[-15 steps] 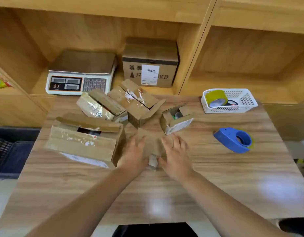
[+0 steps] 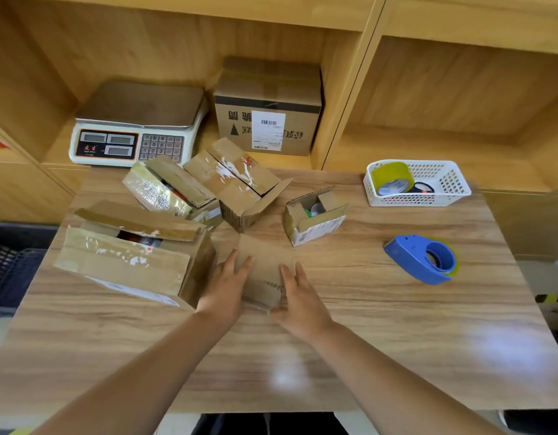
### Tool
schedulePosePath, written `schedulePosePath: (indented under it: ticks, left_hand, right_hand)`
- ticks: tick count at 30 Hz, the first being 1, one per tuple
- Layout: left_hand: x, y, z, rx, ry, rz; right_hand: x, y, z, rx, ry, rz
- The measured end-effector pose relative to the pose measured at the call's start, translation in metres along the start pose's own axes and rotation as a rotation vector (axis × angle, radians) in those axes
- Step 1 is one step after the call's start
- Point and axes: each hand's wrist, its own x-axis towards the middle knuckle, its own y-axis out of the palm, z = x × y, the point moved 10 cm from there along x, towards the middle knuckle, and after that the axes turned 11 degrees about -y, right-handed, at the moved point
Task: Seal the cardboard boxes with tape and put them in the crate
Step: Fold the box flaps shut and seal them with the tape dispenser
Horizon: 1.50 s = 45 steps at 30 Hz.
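Left grip (image 2: 227, 287): released, fingers straight, palm laid against the left side of the small box.
Right grip (image 2: 301, 301): released, fingers straight, set against the right side of the same box.
Small box (image 2: 262, 273): flaps down, lying on the table (image 2: 365, 334) near its middle, between the two grips.
Large box (image 2: 123, 262): just left of the left grip; its top flaps are ajar with a dark gap between them and worn clear tape on the near flap.
Crinkled-tape box (image 2: 160, 191): behind the large box, tilted, one flap lifted.
Torn-tape box (image 2: 233, 180): beside the crinkled-tape box, behind the small box, tilted, with an end flap hanging open.
Open box (image 2: 315, 219): behind and right of the small box, top open, small items showing inside.
Tape dispenser (image 2: 423, 259): blue, on the table well to the right of the right grip.
Basket (image 2: 453, 183): white, at the back right of the table, holding a yellow tape roll (image 2: 392, 177).
Crate (image 2: 10, 271): dark, below the table's left edge, only partly in view.
Shelf: a scale (image 2: 136, 127) and a labelled box (image 2: 268, 111) stand side by side.
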Motion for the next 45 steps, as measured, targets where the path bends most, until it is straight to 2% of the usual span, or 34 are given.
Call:
schedulePosePath:
  ticks: [5, 9, 12, 18, 23, 30, 35, 42, 45]
  left_hand:
    - [-0.012, 0.005, -0.021, 0.008, 0.067, -0.044]
    - [-0.025, 0.006, -0.047, -0.044, 0.122, -0.128]
    - [-0.029, 0.004, -0.062, -0.136, 0.143, -0.218]
    - [-0.036, -0.015, -0.092, -0.297, 0.061, -0.311]
    - [-0.033, -0.018, -0.104, -0.495, 0.002, -0.255]
    - [-0.021, 0.005, -0.087, -0.744, -0.126, -0.126]
    - [-0.018, 0.022, -0.078, -0.894, -0.212, -0.042]
    - [-0.019, 0.028, -0.076, -1.062, -0.273, -0.04]
    - [-0.02, 0.031, -0.079, -1.064, -0.259, -0.026]
  right_hand:
    - [-0.01, -0.006, -0.01, 0.054, -0.073, 0.043]
    - [-0.016, -0.017, -0.031, 0.004, -0.094, 0.019]
    - [-0.022, -0.033, -0.05, -0.011, -0.122, -0.068]
    - [-0.038, -0.078, -0.083, 0.09, -0.153, -0.321]
    - [-0.038, -0.098, -0.11, 0.119, -0.108, -0.334]
    - [-0.029, -0.107, -0.132, 0.118, -0.058, -0.202]
    - [-0.029, -0.105, -0.146, 0.299, 0.034, -0.212]
    - [-0.035, -0.086, -0.167, 0.464, 0.163, -0.249]
    - [-0.033, -0.081, -0.17, 0.524, 0.187, -0.275]
